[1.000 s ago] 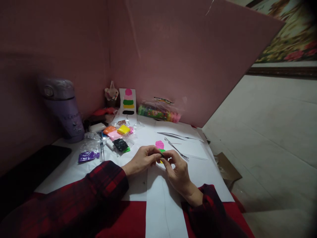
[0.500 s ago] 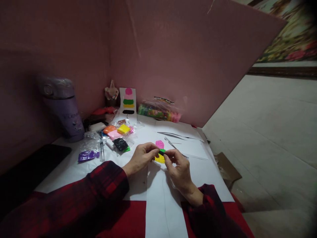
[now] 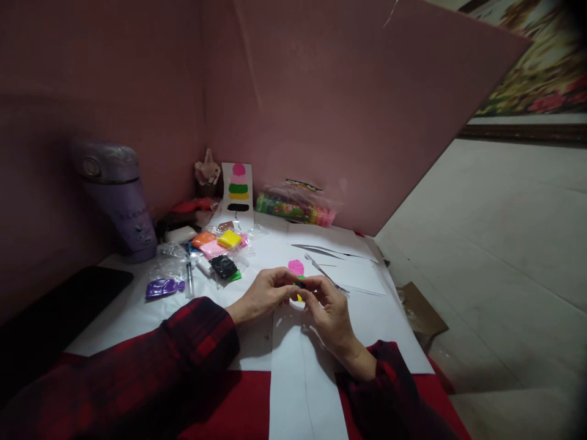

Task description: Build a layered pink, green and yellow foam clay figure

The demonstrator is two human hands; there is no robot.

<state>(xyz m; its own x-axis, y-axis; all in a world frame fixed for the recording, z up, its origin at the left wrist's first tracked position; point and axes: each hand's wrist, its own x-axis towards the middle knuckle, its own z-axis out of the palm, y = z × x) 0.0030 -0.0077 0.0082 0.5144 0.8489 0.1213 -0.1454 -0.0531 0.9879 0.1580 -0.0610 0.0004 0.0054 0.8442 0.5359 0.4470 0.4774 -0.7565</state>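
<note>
My left hand [image 3: 266, 295] and my right hand [image 3: 331, 313] meet above a white paper strip [image 3: 293, 360], thumbs and fingertips pinched together. Between them is a small black piece [image 3: 299, 284], mostly hidden by the fingers. On the strip, a pink patch [image 3: 296, 267] shows just beyond the fingertips. Parts of a green patch [image 3: 300, 277] and a yellow patch [image 3: 300, 298] peek out around them. A thin pencil line runs down the near part of the strip. Right of the fingers lies a slim metal tool [image 3: 323, 270].
Purple bottle [image 3: 121, 205] at left, dark flat object [image 3: 68, 305] below it. Bagged clay [image 3: 229, 238], a black packet [image 3: 224, 267] and a purple packet [image 3: 164, 288] lie left of my hands. A painted card [image 3: 237, 195] leans at the back beside a bag of colourful sticks [image 3: 296, 208].
My fingertips have come closer together, and my left hand has shifted slightly right. The black piece and the yellow patch are now more covered.
</note>
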